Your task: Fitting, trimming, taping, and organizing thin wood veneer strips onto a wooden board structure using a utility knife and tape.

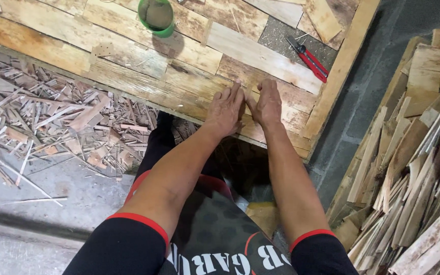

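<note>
Wooden panel (pixel 179 86) at the frame centre lies under the left hand (pixel 225 109) and right hand (pixel 268 104), fingers flat and released, pressing a thin strip (pixel 246 104) between them in place.

Rough matt timber under bare hands

Wooden panel (pixel 128 56) beneath left hand (pixel 225 109) and right hand (pixel 268 104): patchwork planks, unfinished, grainy; green plastic cup (pixel 156 16) beyond them, smooth; pliers (pixel 309 58) past the right hand, red glossy grips, dull metal jaws; splintered wood offcuts (pixel 52 122) left, raw; concrete floor (pixel 52 183), matt grey.
</note>
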